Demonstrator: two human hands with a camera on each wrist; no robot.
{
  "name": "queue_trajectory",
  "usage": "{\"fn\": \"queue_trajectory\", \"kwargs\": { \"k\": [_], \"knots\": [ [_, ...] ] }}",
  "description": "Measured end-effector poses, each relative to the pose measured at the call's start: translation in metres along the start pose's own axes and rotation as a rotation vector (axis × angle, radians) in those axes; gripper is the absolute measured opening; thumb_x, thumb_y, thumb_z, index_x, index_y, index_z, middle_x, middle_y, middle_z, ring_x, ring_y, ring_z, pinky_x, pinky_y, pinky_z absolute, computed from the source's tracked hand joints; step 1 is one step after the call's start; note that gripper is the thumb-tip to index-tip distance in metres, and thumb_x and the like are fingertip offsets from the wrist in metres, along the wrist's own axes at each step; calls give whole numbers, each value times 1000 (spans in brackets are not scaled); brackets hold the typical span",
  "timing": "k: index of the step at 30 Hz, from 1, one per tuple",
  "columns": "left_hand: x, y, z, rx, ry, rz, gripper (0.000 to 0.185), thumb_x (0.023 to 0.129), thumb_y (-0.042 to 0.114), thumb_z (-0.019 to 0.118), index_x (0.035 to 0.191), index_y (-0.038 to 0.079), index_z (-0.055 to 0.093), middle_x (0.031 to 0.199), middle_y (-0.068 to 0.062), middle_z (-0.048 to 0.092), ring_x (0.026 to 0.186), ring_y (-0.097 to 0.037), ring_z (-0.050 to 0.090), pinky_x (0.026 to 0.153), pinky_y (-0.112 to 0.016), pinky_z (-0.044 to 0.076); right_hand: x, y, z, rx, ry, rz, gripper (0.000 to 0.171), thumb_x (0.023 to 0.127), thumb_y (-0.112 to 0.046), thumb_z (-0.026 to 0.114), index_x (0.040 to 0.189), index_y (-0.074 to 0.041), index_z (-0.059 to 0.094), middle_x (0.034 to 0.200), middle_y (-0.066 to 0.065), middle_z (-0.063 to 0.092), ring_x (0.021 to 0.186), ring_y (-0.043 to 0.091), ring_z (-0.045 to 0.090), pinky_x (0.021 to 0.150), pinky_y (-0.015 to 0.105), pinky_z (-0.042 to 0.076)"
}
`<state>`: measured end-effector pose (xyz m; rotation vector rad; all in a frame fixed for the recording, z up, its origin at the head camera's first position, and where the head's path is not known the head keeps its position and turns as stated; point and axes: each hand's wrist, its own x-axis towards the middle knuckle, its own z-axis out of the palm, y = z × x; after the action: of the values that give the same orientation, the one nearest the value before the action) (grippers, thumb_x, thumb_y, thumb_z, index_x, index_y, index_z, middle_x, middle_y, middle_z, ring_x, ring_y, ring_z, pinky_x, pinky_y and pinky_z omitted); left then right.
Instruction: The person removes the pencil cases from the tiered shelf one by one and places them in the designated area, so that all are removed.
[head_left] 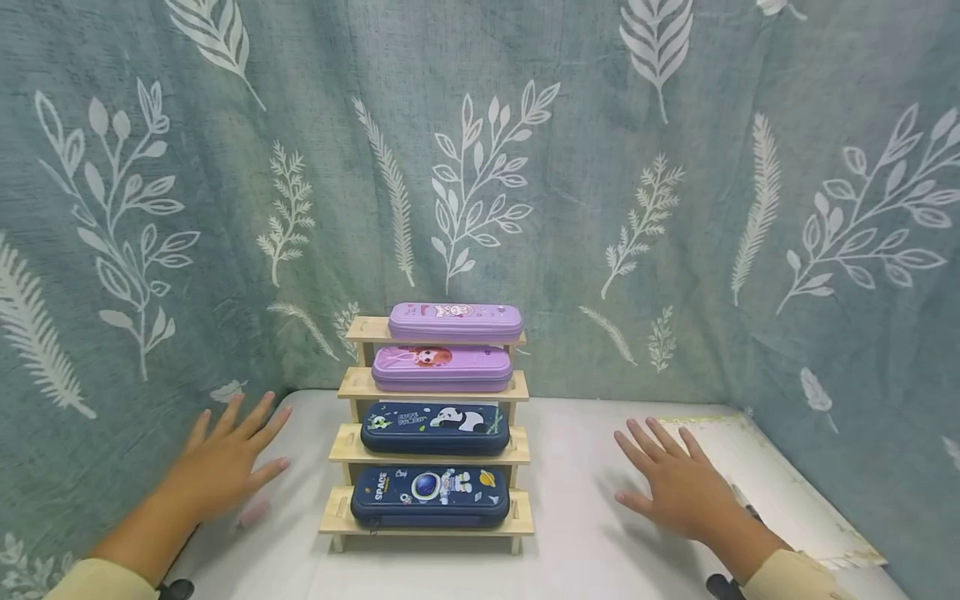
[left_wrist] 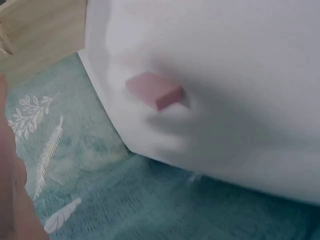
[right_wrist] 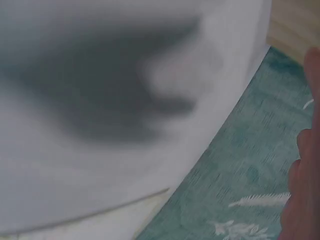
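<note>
A wooden tiered rack [head_left: 348, 450] carries a pencil case on each step. Uppermost is a lilac case [head_left: 455, 322], and below it another lilac case [head_left: 442, 368] with a red-haired girl printed on it. Under these lie a dark blue panda case [head_left: 435, 427] and, lowest, a dark blue space case [head_left: 431, 497] with an astronaut. My left hand [head_left: 221, 469] hovers left of the rack, fingers spread, holding nothing. Beneath it on the table is a small pink block [left_wrist: 152, 90]. To the rack's right, my right hand [head_left: 681, 487] hovers with spread fingers, also holding nothing.
A sheet with a patterned border [head_left: 780, 479] lies on the white table [head_left: 577, 533] at the right. A dark pen-like object [head_left: 747, 504] shows there, partly hidden by my right hand. A green leaf-patterned curtain [head_left: 570, 250] encloses the back and sides.
</note>
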<state>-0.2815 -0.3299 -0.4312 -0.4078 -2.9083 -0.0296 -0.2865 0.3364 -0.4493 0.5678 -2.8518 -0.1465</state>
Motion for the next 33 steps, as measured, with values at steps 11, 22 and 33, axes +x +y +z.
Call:
{"fn": "queue_trajectory", "kwargs": {
  "k": [11,22,33],
  "knots": [
    [7,31,15,-110,6,-13,78,103,73,39,168,33,24,176,-11,12,158,-55,7,114,-85,6,10,-66,5,135,-44,-40,85,97,-70,56,165,-23,35,171,7,32,159,38,26,124,71,17],
    [22,55,29,-304,-6,-35,76,107,68,36,169,28,20,174,-18,13,156,-58,5,116,-83,8,17,-114,10,304,-85,-47,91,95,-78,52,165,-22,34,170,9,34,158,40,28,125,68,22],
    [28,76,39,-501,-19,-91,74,109,63,31,169,19,23,172,-26,14,154,-61,8,115,-83,9,19,-149,9,398,-21,-40,95,92,-71,64,162,-12,40,166,13,41,155,38,36,124,58,33]
  ]
}}
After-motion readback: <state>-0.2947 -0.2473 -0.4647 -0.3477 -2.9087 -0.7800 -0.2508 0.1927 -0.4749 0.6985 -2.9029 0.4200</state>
